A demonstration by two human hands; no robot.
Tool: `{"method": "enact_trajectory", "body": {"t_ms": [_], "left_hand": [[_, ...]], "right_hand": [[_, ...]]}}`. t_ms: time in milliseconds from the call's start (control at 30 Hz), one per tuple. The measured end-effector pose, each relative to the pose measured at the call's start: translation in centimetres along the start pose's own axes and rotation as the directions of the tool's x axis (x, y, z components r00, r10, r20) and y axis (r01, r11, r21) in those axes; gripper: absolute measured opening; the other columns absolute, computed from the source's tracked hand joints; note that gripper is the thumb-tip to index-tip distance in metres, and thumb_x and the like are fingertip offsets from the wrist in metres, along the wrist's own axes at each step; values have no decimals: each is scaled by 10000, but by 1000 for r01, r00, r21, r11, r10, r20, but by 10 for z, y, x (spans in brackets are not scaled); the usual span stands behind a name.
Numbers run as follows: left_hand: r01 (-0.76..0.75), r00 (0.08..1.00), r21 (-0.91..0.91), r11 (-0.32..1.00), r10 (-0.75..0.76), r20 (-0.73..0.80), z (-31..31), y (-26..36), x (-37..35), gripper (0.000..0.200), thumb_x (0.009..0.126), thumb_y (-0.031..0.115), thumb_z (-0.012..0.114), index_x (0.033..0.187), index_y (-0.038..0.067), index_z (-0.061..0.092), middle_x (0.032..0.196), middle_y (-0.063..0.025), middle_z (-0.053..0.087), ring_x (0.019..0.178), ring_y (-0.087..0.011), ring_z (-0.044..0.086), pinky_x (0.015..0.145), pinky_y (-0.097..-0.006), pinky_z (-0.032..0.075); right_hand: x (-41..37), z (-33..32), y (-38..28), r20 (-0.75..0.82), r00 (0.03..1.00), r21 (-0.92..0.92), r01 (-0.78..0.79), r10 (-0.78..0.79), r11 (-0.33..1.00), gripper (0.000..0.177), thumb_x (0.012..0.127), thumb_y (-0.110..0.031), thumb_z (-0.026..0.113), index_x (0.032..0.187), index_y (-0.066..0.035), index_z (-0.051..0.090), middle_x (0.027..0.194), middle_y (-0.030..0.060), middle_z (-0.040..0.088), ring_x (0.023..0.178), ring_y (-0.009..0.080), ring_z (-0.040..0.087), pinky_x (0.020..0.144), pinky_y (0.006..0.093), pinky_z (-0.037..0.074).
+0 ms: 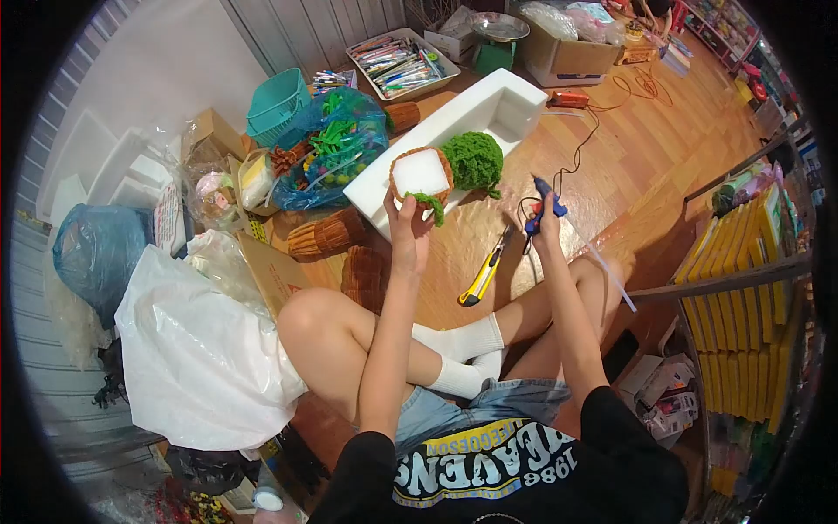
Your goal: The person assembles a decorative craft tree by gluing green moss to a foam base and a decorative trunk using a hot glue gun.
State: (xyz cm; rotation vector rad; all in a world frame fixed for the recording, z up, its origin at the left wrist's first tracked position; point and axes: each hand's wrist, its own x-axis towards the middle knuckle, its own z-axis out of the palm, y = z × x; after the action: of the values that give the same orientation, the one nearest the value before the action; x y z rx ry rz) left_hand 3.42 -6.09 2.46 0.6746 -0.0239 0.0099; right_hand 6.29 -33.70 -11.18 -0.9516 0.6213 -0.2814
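Observation:
My left hand (pixel 408 234) holds up a brown pot-shaped piece (pixel 447 175) with white foam (pixel 419 173) filling its top. A short green fuzzy strand (pixel 435 208) hangs at its near rim by my fingers. In my right hand (pixel 547 230) is a blue glue gun (pixel 546 194), nozzle pointing up and left, with a long translucent glue stick (pixel 611 275) trailing from its back. A round green fuzzy bundle (pixel 476 159) sits right of the brown piece, against a white foam box (pixel 515 92). Between my hands, a yellow utility knife (pixel 480 281) lies on the floor.
Brown ribbed pieces (pixel 327 236) lie left of the foam box. Behind them are a blue plastic bag (pixel 345 148), a teal basket (pixel 278 105) and a tray of pens (pixel 403 65). The glue gun's cord (pixel 578 153) runs across the wooden floor. A shelf of yellow packets (pixel 733 262) stands at right.

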Motion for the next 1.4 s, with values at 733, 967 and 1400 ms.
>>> {"method": "enact_trajectory", "body": {"t_ms": [733, 967, 1400], "left_hand": [[10, 1000, 22, 1000, -10, 15, 3, 6, -4, 499, 863, 265, 619, 1270, 135, 361, 1219, -70, 449, 1127, -205, 474, 933, -408, 458], [37, 999, -4, 999, -37, 36, 19, -1, -5, 446, 857, 310, 623, 1208, 126, 418, 1232, -60, 450, 1157, -211, 448, 1015, -435, 403], [41, 999, 63, 997, -42, 18, 7, 9, -11, 539, 859, 251, 627, 1295, 140, 330, 1231, -76, 449, 1110, -211, 484, 920, -408, 455]], "right_hand": [[27, -44, -110, -187, 771, -451, 484, -609, 750, 319, 877, -353, 621, 968, -50, 577, 707, -2, 557, 520, 79, 499, 461, 221, 381], [-9, -45, -240, 94, 647, -499, 688, -757, 527, 237, 893, -315, 604, 950, -86, 585, 767, -29, 579, 610, 35, 472, 506, 200, 359], [48, -55, -6, -13, 998, -426, -54, 53, 903, 372, 796, -467, 687, 829, -103, 616, 690, 8, 552, 581, 122, 508, 525, 263, 401]]}}
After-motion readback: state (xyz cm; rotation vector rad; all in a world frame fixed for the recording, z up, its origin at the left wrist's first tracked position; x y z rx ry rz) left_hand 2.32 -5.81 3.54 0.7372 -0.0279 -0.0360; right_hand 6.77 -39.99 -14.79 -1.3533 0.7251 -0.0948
